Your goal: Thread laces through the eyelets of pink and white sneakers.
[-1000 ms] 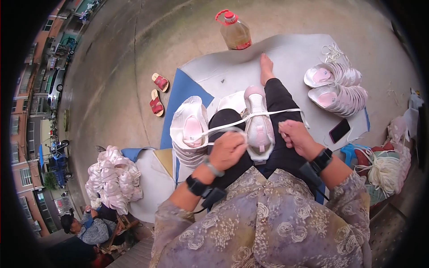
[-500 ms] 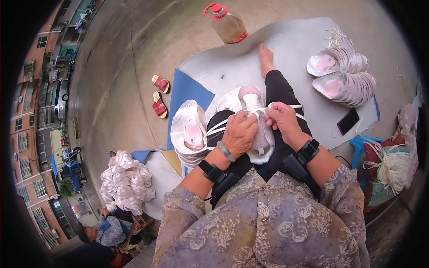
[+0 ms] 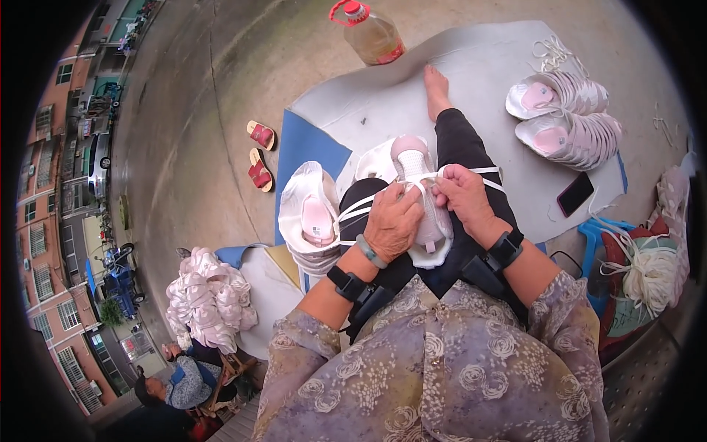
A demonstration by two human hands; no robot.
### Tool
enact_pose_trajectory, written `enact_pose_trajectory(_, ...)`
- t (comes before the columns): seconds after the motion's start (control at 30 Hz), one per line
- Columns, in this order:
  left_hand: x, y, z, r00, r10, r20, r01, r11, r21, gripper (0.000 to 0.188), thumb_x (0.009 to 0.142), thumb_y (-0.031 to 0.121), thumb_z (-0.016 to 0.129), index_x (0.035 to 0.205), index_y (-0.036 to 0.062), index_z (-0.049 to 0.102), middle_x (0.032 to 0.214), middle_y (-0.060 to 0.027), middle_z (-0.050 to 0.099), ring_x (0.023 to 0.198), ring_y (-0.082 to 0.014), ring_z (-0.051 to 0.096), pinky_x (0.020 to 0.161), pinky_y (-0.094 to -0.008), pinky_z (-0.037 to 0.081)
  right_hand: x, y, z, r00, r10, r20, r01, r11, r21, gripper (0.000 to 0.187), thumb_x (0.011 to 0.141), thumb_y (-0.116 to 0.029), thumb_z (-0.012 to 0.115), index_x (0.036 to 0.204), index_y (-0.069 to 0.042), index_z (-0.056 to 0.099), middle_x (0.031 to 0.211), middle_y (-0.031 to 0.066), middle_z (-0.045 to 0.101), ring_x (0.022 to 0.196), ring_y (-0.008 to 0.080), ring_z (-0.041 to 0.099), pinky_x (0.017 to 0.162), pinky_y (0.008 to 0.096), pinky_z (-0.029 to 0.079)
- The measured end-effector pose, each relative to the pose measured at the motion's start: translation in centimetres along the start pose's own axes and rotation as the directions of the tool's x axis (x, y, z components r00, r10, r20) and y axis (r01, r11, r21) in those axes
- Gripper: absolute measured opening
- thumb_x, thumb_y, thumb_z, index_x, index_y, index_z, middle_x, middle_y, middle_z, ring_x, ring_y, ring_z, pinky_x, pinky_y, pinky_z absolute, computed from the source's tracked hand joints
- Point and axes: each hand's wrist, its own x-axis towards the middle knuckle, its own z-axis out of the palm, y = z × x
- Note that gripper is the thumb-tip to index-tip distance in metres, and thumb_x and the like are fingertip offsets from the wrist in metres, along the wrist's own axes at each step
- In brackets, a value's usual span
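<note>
Shoe upper [image 3: 434, 223], pink and white

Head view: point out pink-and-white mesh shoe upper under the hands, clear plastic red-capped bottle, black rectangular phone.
Pink-and-white shoe upper [image 3: 433, 223], head view: mesh near its lower end.
Red-capped plastic bottle [image 3: 374, 40], head view: middle of body.
Black phone [image 3: 574, 194], head view: centre of screen.

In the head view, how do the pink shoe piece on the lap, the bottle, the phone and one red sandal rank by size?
1. Pink shoe piece, partly covered
2. Bottle
3. Phone, red sandal: too alike to rank
</note>
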Motion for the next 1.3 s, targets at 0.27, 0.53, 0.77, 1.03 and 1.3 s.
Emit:
enact_pose_trajectory(0.27,0.2,1.1,-1.7,0.986,-0.131,-0.105,0.114,0.982,-0.152,0.012,0.065,0.007,0.062,0.074,0.0037,0.056,0.104,-0.0108,0.056,0.088,-0.0308,0.050,0.073,-0.0384,0.041,1.3,1.5,0.1,0.986,-0.165,-0.018,0.154,0.947,-0.283,0.009,0.078,-0.009,0.061,0.080,-0.001,0.058,0.063,0.0026,0.055,0.051,0.0061,0.049,0.048,0.0205,0.040)
enact_pose_trajectory(0.53,-2.2,-2.0,-4.5,0.334,-0.931,0.148,0.310,-0.040,-0.950,0.014,0.083,0.014,0.059,0.076,0.0029,0.058,0.065,-0.0033,0.059,0.049,-0.0089,0.053,0.042,-0.0196,0.041,1.0,1.1,0.2,0.973,-0.220,-0.062,0.165,0.865,-0.474,0.016,0.076,-0.015,0.063,0.075,0.000,0.058,0.061,0.0060,0.057,0.050,0.0112,0.052,0.050,0.0269,0.043)
enact_pose_trajectory(0.77,-2.4,-0.4,-0.9,0.377,-0.776,0.506,0.397,-0.358,-0.845,0.012,0.085,0.013,0.057,0.079,0.0022,0.055,0.069,-0.0063,0.060,0.049,-0.0091,0.056,0.039,-0.0175,0.041,-1.8,-1.3,0.9,0.688,-0.614,0.386,0.626,0.233,-0.744,0.009,0.075,-0.015,0.060,0.081,-0.009,0.060,0.066,0.0056,0.053,0.061,0.0210,0.056,0.056,0.0341,0.042)
enact_pose_trajectory(1.03,-2.6,-0.7,0.1,0.511,-0.828,0.233,0.674,0.217,-0.706,0.018,0.081,0.012,0.056,0.067,0.0015,0.054,0.050,-0.0012,0.051,0.039,-0.0074,0.049,0.037,-0.0217,0.037,-1.3,-2.4,2.0,0.486,-0.321,0.813,0.717,-0.386,-0.581,0.034,0.071,-0.024,0.063,0.101,-0.010,0.055,0.076,0.0028,0.046,0.072,0.0177,0.048,0.071,0.0347,0.036)
enact_pose_trajectory(1.3,-1.8,-1.5,1.4,0.573,-0.817,-0.062,0.653,0.501,-0.568,0.019,0.079,0.013,0.058,0.066,-0.0003,0.054,0.053,-0.0110,0.053,0.043,-0.0168,0.053,0.043,-0.0294,0.040,-1.3,-2.3,2.2,0.490,-0.302,0.818,0.710,-0.406,-0.575,0.043,0.073,-0.026,0.063,0.109,-0.006,0.053,0.076,0.0030,0.047,0.072,0.0177,0.048,0.072,0.0358,0.034)
